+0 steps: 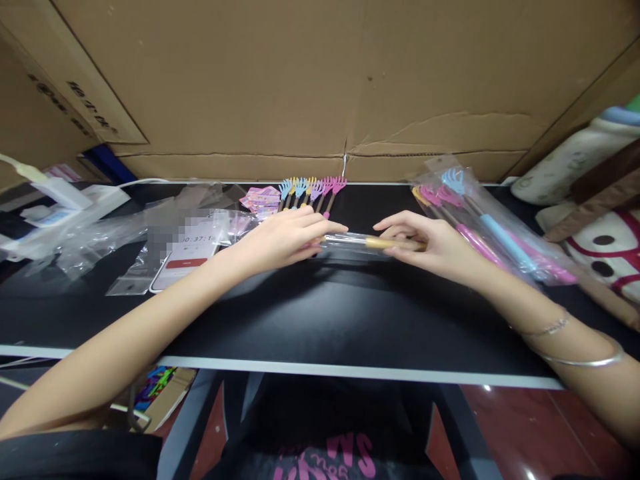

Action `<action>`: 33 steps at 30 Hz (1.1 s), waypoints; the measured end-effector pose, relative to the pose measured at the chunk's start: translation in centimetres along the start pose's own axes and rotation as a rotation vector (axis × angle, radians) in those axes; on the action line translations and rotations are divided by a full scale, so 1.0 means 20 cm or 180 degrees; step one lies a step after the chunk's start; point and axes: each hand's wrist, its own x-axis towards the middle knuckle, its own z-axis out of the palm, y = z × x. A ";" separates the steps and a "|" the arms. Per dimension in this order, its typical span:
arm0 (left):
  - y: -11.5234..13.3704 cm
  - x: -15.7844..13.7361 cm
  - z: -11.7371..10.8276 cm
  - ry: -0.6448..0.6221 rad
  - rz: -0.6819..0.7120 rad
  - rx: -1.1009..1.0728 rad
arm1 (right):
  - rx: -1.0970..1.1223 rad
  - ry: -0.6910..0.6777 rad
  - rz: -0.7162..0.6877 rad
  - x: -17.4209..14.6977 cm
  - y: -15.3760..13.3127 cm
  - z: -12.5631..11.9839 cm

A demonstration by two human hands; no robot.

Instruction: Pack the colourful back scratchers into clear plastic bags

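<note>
A yellow-handled back scratcher in a clear plastic sleeve lies level between my two hands, just above the black table. My left hand is closed around its left end, which the fingers hide. On the right, my right hand pinches the yellow handle between thumb and fingers. Behind my left hand, several back scratchers with blue, yellow, purple and pink claws lie in a row. Pink printed cards rest beside them. To the right lie several bagged back scratchers in pink, blue and yellow.
Clear plastic bags spread over the left side, partly around a phone showing a timer. A white power strip is at far left. Cardboard walls the back. A bottle and a white-and-red bag stand at right.
</note>
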 end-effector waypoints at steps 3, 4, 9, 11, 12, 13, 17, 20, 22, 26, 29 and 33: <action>0.01 0.00 0.01 0.0040 0.0089 -0.0055 | -0.0091 0.0069 -0.0078 0.00 0.01 0.01; 0.01 0.01 0.01 0.0042 0.0093 -0.0088 | -0.0153 0.0105 -0.0103 0.00 0.01 0.01; 0.00 0.00 -0.03 -0.0109 -0.0086 -0.0248 | -0.0251 0.0122 -0.0084 0.00 0.00 -0.01; -0.02 -0.01 -0.05 -0.0213 -0.0187 -0.0231 | -0.0200 0.0109 -0.0048 0.00 0.00 -0.02; -0.03 -0.01 -0.06 -0.0249 -0.0230 -0.0193 | -0.0174 0.0106 -0.0019 0.00 -0.01 -0.03; -0.05 -0.02 -0.07 -0.0264 -0.0268 -0.0135 | -0.0147 0.0107 0.0010 0.00 -0.01 -0.03; -0.08 -0.03 -0.08 -0.0192 -0.0422 0.0154 | -0.0046 0.0155 0.0088 0.00 0.00 -0.05; -0.08 -0.03 -0.08 -0.0203 -0.0488 0.0204 | -0.0168 0.0128 0.0088 0.00 0.00 -0.05; -0.07 -0.02 -0.08 -0.0258 -0.0520 0.0201 | -0.0254 0.0077 0.0066 0.00 0.00 -0.04; -0.04 -0.02 -0.07 -0.0329 -0.0532 0.0154 | -0.0148 -0.0006 0.0034 -0.01 -0.01 -0.02; -0.03 -0.02 -0.06 -0.0332 -0.0527 0.0130 | -0.0017 -0.0019 -0.0017 -0.01 -0.01 -0.01; -0.03 -0.02 -0.03 -0.0253 -0.0477 0.0169 | -0.0024 -0.0003 -0.0089 -0.01 -0.02 0.00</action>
